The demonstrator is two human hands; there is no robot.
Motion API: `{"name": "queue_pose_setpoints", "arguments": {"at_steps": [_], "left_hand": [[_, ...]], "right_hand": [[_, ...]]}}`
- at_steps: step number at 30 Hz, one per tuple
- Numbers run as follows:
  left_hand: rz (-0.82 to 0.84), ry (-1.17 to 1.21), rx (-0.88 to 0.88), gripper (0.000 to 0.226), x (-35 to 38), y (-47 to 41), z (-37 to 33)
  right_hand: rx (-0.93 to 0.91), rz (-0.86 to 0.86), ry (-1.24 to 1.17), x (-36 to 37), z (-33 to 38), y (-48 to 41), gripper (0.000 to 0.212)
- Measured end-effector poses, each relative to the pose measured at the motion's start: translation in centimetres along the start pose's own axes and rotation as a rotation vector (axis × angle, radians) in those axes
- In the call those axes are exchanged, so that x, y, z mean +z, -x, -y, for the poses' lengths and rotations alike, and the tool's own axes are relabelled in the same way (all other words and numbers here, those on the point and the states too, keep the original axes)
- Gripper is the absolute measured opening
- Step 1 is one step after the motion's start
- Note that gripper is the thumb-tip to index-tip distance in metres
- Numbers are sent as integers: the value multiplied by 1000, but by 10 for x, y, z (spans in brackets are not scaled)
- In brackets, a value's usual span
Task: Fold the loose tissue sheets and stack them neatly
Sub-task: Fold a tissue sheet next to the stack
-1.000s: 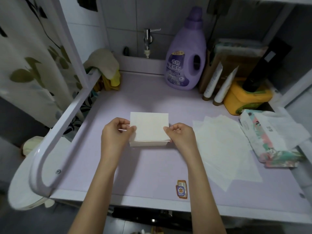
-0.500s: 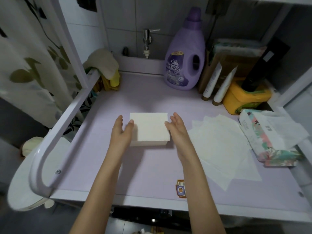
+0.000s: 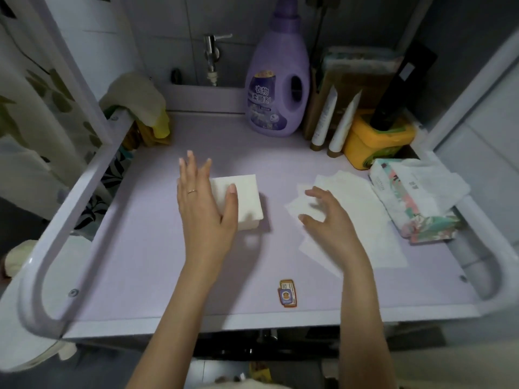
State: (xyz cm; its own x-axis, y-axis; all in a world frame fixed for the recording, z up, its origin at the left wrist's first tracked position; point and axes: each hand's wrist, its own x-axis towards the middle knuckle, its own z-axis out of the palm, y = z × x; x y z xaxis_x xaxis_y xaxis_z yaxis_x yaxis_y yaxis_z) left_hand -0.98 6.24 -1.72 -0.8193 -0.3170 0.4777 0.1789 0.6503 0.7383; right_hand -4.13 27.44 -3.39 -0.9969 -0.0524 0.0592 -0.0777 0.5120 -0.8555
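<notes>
A neat white stack of folded tissues (image 3: 247, 200) lies in the middle of the lilac tabletop (image 3: 146, 265). My left hand (image 3: 205, 203) lies flat over the stack's left part, fingers straight and spread, thumb on top of it. Several loose unfolded tissue sheets (image 3: 362, 220) lie spread to the right. My right hand (image 3: 325, 217) hovers over their left edge with fingers bent; the sheet's corner below it looks blurred, and whether the fingers touch it I cannot tell.
An open floral tissue pack (image 3: 418, 200) lies at the right edge. Behind stand a purple detergent bottle (image 3: 276, 77), two white tubes (image 3: 334, 122) and a yellow tub (image 3: 376, 138). A cloth (image 3: 134, 99) hangs on the white rail (image 3: 70, 203) at left.
Both hands let go of the stack's sides. My left hand moved onto the top of the stack, and my right hand moved right to the loose sheets.
</notes>
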Motion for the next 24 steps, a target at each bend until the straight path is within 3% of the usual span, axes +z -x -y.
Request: {"name": "queue_pose_setpoints", "arguments": {"at_steps": [4,7,13,24], "left_hand": [[44,99,77,37,19,9,-16],[96,149,115,26,33,13,-23],[208,260,110,28,49,24,-34],[307,262,79,21,52,31,-38]], "right_hand": [[182,194,223,-43,-32,26,55],[219,269,247,-56,-51,41,42],[19,-30,117,-45,-70,52,14],[106,-142,-44,-47,-77,58,4]]}}
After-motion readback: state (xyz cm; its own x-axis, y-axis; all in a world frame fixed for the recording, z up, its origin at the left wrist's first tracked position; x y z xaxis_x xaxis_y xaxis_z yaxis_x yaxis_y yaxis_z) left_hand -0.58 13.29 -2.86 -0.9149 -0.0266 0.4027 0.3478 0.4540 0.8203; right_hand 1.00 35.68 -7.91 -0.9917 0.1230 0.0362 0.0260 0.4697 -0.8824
